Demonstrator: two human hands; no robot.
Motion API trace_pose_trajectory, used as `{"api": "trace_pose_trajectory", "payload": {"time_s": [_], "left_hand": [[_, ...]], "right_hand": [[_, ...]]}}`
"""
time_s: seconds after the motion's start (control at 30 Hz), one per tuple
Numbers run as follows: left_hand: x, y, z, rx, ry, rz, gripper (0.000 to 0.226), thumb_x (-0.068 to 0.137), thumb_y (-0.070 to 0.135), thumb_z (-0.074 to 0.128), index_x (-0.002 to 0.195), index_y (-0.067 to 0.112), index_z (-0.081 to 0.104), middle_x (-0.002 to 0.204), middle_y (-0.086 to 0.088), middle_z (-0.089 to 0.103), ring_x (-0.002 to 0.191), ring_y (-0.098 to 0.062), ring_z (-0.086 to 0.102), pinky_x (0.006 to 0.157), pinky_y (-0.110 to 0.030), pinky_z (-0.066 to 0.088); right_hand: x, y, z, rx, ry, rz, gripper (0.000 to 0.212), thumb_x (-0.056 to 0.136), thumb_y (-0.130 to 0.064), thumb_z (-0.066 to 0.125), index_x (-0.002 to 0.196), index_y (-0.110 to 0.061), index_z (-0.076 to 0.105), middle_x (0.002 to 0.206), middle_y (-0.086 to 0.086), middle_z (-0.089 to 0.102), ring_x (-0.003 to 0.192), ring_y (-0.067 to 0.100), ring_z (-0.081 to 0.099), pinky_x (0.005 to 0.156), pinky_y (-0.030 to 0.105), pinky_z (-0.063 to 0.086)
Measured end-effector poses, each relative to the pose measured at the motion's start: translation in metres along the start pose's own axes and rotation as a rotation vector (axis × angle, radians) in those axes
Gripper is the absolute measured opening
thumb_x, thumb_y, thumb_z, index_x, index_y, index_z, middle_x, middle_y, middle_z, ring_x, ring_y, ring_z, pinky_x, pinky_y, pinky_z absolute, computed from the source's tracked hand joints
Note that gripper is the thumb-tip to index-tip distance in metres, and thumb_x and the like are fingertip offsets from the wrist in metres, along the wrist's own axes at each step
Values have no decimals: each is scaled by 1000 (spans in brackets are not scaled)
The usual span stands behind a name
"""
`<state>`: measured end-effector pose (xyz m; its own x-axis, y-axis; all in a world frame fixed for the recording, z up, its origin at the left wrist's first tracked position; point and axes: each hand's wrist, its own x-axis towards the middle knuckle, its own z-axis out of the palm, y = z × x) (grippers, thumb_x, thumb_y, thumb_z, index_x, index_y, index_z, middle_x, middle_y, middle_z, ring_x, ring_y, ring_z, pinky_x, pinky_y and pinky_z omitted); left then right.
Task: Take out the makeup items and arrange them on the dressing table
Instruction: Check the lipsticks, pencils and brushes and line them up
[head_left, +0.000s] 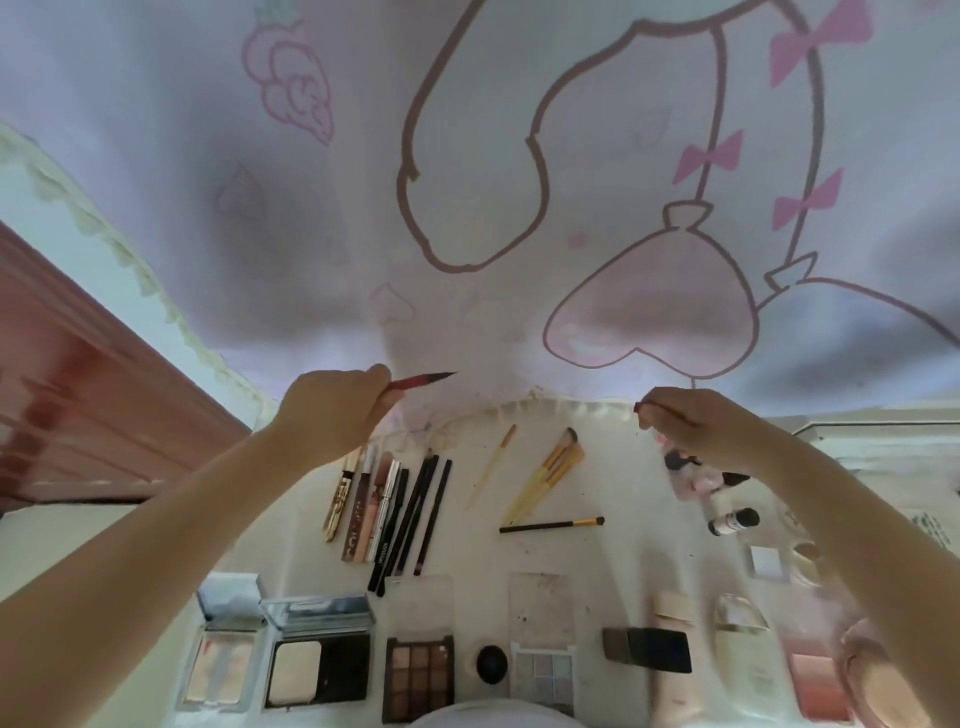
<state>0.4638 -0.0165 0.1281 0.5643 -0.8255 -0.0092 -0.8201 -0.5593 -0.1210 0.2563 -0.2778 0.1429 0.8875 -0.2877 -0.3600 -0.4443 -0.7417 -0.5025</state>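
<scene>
My left hand (332, 410) pinches a slim red pencil (423, 381) whose dark tip points right, held above the far edge of the white dressing table (618, 467). My right hand (691, 426) is raised at the same height, its fingers curled round a small dark cap or piece that I cannot make out. On the table lie a row of pencils and lip tubes (395, 509), yellow-handled brushes (545, 475), a single black brush (550, 526), and a front row of open palettes and compacts (418, 675).
A small bottle (732, 521) and a pink pouch-like item (693, 480) lie under my right hand. Tubes and a blush palette (815, 675) sit at the front right. A printed curtain (519, 182) hangs behind the table, a brown cabinet (78, 395) at left.
</scene>
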Motion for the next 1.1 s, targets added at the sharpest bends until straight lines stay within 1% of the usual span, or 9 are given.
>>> {"api": "trace_pose_trajectory", "payload": {"time_s": [0.13,0.23,0.43,0.53,0.63,0.7,0.83,1.0,1.1], "left_hand": [[-7,29,-1,-124,88,173,31,96,37,33,86,12,48,52,13,30,47,-11,39,41,-13,19],[-13,44,-6,-171,164,228,28,93,31,44,78,9,51,48,12,30,40,-10,32,39,-13,17],[-28,51,-15,-127,294,267,25,75,28,57,59,10,54,34,1,44,26,-6,24,28,-16,22],[-34,51,-14,-104,304,273,23,73,29,58,59,10,57,34,0,44,22,-8,36,28,-15,22],[-37,50,-11,-90,312,263,22,72,29,59,60,10,59,34,0,45,22,-8,37,28,-12,22],[-38,47,-9,-117,317,257,25,73,27,67,60,8,57,34,0,44,22,-9,37,29,-12,23],[-41,44,-6,-147,313,241,26,75,26,69,62,7,56,35,1,45,21,-10,37,29,-11,25],[-38,46,1,-102,322,230,36,83,35,44,59,11,57,34,2,44,23,-8,36,29,-10,23],[-38,47,8,-142,279,207,27,76,31,55,61,10,58,35,1,46,23,-10,39,29,-10,25]], "right_hand": [[2,-34,24,71,45,-134,20,94,-19,41,95,-11,59,67,-10,53,59,7,49,55,5,38],[5,-51,36,184,86,-205,18,93,-16,44,96,-10,61,80,6,63,62,11,48,55,9,36],[-1,-63,43,318,101,-293,18,90,-14,49,85,-28,58,71,-10,56,55,1,47,56,8,39],[2,-70,50,329,53,-298,15,90,-13,50,85,-20,61,71,-1,56,60,11,50,58,15,43],[5,-69,55,354,74,-286,19,90,-11,49,86,-23,63,69,-2,56,56,3,52,53,5,41],[8,-67,56,354,98,-267,17,89,-11,50,91,-19,65,79,2,63,66,9,57,58,8,43],[12,-70,58,375,94,-285,24,89,-11,50,85,-34,57,77,-10,60,68,9,55,62,7,43],[20,-82,63,295,44,-339,15,90,-11,49,94,-10,63,66,-6,50,61,13,47,60,22,42],[26,-87,65,275,35,-369,16,90,-9,49,95,-6,63,70,-1,51,65,15,48,60,17,39]]}}
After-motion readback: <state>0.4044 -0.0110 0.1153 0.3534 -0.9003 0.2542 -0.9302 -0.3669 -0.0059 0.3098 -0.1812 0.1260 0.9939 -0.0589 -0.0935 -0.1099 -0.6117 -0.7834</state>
